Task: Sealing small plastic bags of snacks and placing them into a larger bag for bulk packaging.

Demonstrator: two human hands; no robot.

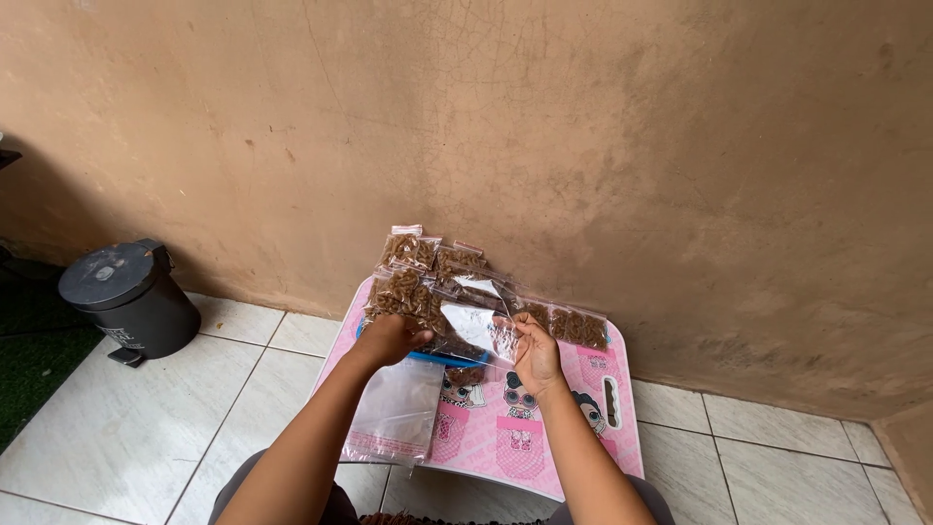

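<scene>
My left hand (389, 340) and my right hand (535, 356) hold up a bunch of several small clear packets (449, 292) filled with brown snack pieces, fanned out above a pink folding table (583, 428) printed with cartoon dolls. My left hand grips the left side of the bunch, my right hand pinches the right side, where one packet reflects light. A strip of packets (573, 326) trails to the right of my right hand. A large clear plastic bag (398, 413) lies on the table's left part, hanging over its near edge.
A dark pedal bin (128, 297) stands on the white tiled floor (136, 418) at the left, near a green mat (34, 365). A rough brown wall (583, 126) rises right behind the table. My knees show at the bottom edge.
</scene>
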